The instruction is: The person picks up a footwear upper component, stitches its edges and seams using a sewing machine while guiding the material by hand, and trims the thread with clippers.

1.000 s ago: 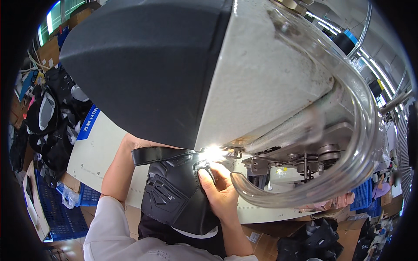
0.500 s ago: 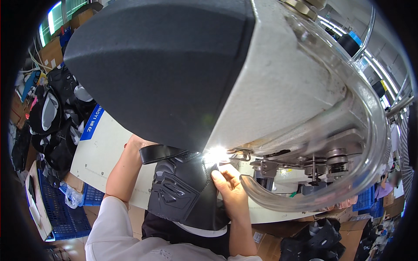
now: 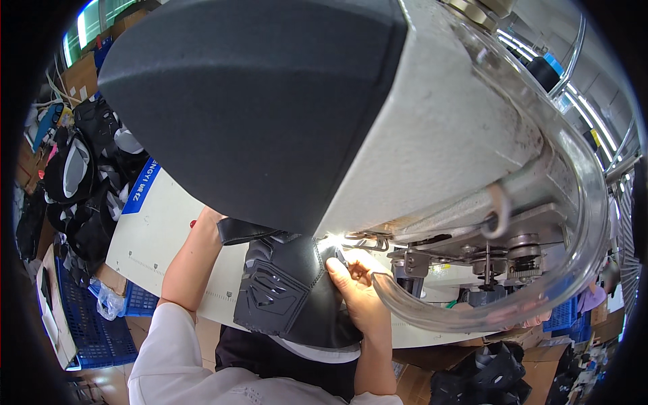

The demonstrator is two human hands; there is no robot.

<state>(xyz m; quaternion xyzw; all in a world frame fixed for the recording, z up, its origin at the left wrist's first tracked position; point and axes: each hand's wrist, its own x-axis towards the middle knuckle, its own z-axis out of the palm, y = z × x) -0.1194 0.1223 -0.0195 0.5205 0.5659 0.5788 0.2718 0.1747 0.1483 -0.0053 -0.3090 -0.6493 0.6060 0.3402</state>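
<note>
One large sewing machine with a grey-white body and a dark matte head cover (image 3: 283,101) fills most of the view, and one clear curved plastic guard (image 3: 540,290) sweeps around its metal needle mechanism (image 3: 489,260). Under it lies one black leather-like shoe upper with an embossed side panel and a line of stitching (image 3: 290,290), resting on the white work table (image 3: 148,236) and partly hanging over its near edge, its top end tucked beneath the machine head just beside the bright lamp spot. Two hands work it. The right hand (image 3: 358,290) lies on the right side of the upper, fingers (image 3: 335,266) bent and pressed together against the material close to the needle area; it pins the piece down rather than wrapping around it. The left hand (image 3: 209,219) is almost wholly hidden under the machine head; only its wrist and forearm show, reaching toward a black strap-like end of the upper (image 3: 246,231), so I cannot tell how its fingers are set. At the far left one heap of black and grey shoe pieces (image 3: 88,182) sits well apart from the hands, and two blue plastic crates (image 3: 94,317) stand below the table edge.
</note>
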